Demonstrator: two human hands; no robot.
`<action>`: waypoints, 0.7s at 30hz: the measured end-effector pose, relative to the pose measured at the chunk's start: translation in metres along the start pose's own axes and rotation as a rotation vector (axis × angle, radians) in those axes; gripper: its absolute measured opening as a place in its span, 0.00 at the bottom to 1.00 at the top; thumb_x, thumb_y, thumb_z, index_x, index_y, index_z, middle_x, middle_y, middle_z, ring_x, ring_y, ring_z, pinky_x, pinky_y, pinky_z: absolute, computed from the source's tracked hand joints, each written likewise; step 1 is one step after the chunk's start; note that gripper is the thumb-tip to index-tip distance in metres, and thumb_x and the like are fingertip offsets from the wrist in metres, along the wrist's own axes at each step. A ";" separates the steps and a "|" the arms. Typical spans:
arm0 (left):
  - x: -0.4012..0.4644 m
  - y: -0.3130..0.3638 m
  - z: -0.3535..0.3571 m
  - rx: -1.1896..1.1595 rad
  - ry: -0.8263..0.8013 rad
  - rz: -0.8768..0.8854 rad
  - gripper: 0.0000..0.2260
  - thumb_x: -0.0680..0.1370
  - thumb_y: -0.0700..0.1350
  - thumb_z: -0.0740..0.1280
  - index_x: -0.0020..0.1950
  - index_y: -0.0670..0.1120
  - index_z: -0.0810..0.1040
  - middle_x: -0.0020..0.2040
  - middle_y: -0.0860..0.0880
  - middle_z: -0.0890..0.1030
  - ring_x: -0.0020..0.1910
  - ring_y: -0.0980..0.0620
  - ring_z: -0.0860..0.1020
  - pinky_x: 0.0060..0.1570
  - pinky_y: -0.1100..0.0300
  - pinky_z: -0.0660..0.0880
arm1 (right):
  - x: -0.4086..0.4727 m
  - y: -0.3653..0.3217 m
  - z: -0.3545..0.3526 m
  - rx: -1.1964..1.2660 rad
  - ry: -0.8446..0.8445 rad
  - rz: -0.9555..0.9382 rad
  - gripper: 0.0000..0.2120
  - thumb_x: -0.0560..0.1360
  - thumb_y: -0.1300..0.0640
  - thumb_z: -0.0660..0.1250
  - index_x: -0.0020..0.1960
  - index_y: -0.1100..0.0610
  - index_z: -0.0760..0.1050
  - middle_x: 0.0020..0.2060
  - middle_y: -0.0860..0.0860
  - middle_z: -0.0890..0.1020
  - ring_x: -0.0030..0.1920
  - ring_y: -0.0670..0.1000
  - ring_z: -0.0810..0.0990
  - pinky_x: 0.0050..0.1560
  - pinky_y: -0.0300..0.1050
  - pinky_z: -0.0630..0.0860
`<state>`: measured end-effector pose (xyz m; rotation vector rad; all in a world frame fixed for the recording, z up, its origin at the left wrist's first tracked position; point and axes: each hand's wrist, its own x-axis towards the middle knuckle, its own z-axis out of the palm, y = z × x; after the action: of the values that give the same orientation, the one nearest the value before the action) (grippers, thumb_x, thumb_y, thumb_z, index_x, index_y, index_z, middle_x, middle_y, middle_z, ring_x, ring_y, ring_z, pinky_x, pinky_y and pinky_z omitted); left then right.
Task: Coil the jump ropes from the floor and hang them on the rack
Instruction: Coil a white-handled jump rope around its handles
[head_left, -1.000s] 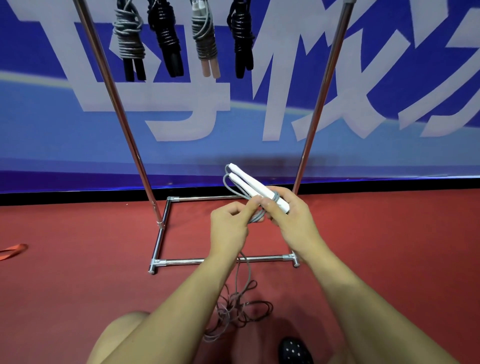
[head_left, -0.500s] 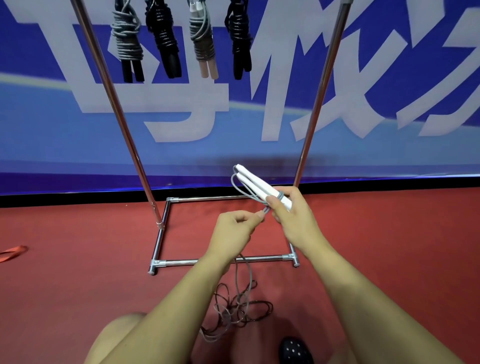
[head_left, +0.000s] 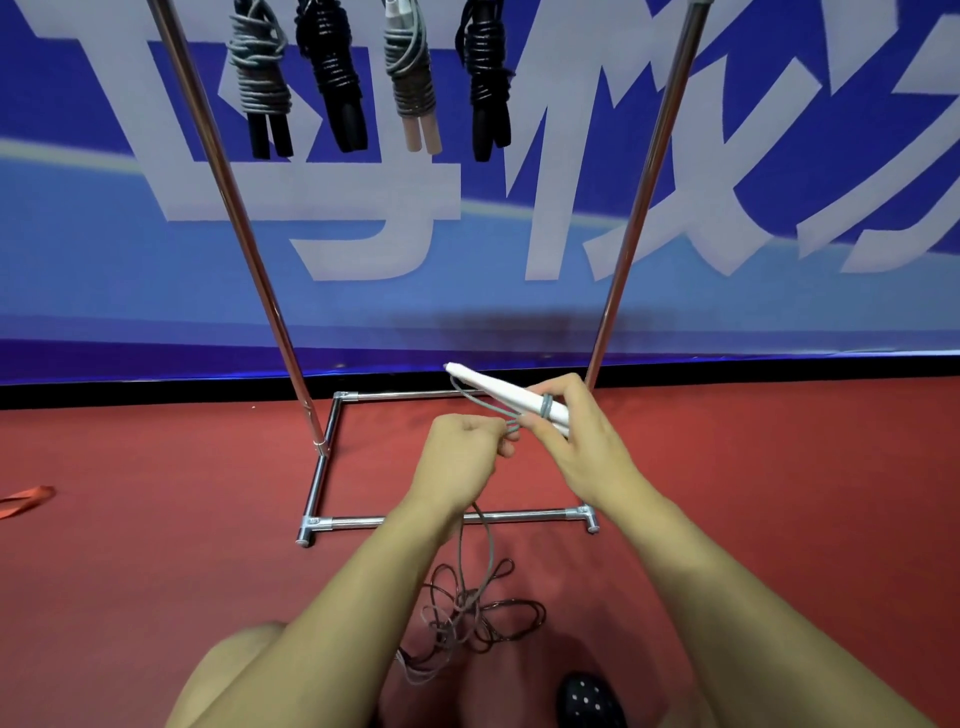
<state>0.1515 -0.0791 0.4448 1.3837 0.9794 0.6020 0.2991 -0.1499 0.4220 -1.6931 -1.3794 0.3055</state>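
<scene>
Right now, seen from the head camera, the right hand (head_left: 576, 441) is curled round a pair of white jump-rope handles (head_left: 506, 397) held side by side, their long axis slanting up and away to the left, tips pointing toward the left upright of the chrome rack (head_left: 332, 457). A first turn or two of grey cord (head_left: 546, 406) already rings the handles just by the right fingers. The left hand (head_left: 460, 457) sits just beside and slightly below the right, nearer the person, its fingers closed in a pinch on the same cord where it leaves the handles.

From that pinch the cord drops straight down past the left wrist to a loose tangle of rope (head_left: 467, 613) on the red floor (head_left: 156, 545), lying between the person's knees and the rack's near base bar. So the slack to be wound lies below and behind both hands, and I judge the left hand to be the one that must feed it up and around the handle axis while the right holds steady.

Higher up, four coiled ropes (head_left: 332, 62) already hang from the rack, well above the hands; the top bar itself is out of view. A black spotted shoe (head_left: 589, 701) shows at the bottom edge.
</scene>
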 end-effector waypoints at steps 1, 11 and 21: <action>0.000 0.002 -0.002 -0.070 0.000 -0.022 0.14 0.82 0.43 0.62 0.45 0.38 0.84 0.33 0.51 0.80 0.24 0.57 0.66 0.28 0.63 0.63 | 0.000 0.000 0.003 -0.020 -0.026 -0.036 0.09 0.80 0.58 0.69 0.58 0.52 0.71 0.55 0.48 0.77 0.56 0.47 0.77 0.56 0.41 0.72; 0.011 -0.001 -0.018 -0.061 -0.037 -0.071 0.18 0.79 0.55 0.70 0.37 0.42 0.79 0.31 0.50 0.74 0.26 0.53 0.62 0.29 0.60 0.60 | -0.008 -0.011 0.017 0.048 -0.172 -0.101 0.04 0.84 0.58 0.62 0.58 0.54 0.69 0.57 0.49 0.73 0.60 0.47 0.73 0.63 0.45 0.71; 0.002 0.004 -0.023 0.132 -0.366 0.140 0.22 0.82 0.55 0.66 0.35 0.42 0.81 0.27 0.48 0.69 0.28 0.51 0.58 0.29 0.58 0.55 | -0.010 -0.034 -0.018 0.666 -0.450 0.350 0.15 0.79 0.66 0.69 0.65 0.59 0.76 0.42 0.51 0.84 0.39 0.50 0.83 0.37 0.41 0.79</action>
<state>0.1340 -0.0646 0.4502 1.6209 0.6402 0.3721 0.2849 -0.1685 0.4545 -1.3194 -1.0890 1.2586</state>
